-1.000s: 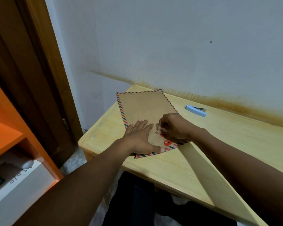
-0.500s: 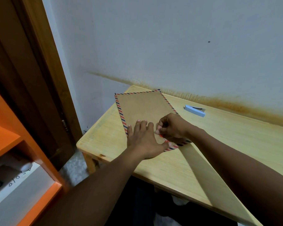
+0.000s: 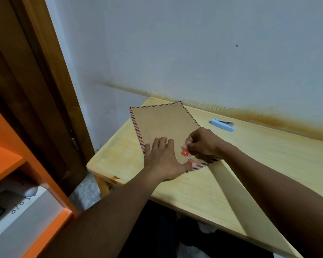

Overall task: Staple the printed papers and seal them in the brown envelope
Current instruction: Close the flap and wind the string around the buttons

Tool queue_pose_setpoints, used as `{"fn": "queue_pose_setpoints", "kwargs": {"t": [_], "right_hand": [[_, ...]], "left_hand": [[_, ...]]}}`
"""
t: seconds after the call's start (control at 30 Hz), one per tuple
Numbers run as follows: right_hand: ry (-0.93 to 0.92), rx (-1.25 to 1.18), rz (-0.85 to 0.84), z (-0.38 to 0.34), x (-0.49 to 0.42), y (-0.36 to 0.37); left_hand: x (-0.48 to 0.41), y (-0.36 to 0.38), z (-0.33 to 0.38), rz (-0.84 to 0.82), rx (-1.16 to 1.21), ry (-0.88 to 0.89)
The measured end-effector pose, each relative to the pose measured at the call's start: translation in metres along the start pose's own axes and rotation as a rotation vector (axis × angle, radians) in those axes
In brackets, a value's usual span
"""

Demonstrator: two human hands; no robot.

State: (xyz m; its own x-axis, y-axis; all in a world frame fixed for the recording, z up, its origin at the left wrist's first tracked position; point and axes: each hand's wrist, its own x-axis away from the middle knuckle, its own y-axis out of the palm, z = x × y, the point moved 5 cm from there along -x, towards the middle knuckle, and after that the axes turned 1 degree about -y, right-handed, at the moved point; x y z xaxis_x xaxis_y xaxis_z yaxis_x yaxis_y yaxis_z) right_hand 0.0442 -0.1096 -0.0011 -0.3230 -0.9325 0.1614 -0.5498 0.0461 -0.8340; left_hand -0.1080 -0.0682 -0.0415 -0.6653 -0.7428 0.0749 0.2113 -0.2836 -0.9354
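Brown envelope (image 3: 162, 123) lies under the flat left hand (image 3: 162, 159); right hand (image 3: 203, 142) pinches its barely visible string (image 3: 188, 157).

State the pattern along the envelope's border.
Diagonal red and blue stripes run round the edge of the brown envelope; the head view shows it best.

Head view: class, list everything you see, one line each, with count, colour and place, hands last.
envelope: one, brown with red-and-blue striped edge, flat on the table.
button discs: two, red, on the envelope's near end.
string: one, pale, between the discs.
stapler: one, light blue, on the table near the wall, right of the envelope.
table: one, pale wood, against the wall.
shelf unit: one, orange, far left.
left hand: one, flat on the envelope.
right hand: one, pinching the string by the upper disc.
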Motion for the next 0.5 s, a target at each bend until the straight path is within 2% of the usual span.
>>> {"fn": "queue_pose_setpoints", "kwargs": {"t": [0.17,0.27,0.4,0.5], "right_hand": [[-0.023,0.172,0.097,0.014,0.014,-0.011],[-0.06,0.167,0.153,0.023,0.034,-0.021],[-0.191,0.127,0.116,0.029,0.071,-0.021],[-0.22,0.161,0.059,0.041,0.091,-0.013]], "left_hand": [[0.001,-0.002,0.0,-0.025,0.001,0.013],[0.003,-0.005,-0.003,-0.067,0.002,0.041],[0.018,-0.013,-0.006,-0.106,0.086,0.22],[0.034,-0.028,-0.005,0.032,0.1,0.4]]}}
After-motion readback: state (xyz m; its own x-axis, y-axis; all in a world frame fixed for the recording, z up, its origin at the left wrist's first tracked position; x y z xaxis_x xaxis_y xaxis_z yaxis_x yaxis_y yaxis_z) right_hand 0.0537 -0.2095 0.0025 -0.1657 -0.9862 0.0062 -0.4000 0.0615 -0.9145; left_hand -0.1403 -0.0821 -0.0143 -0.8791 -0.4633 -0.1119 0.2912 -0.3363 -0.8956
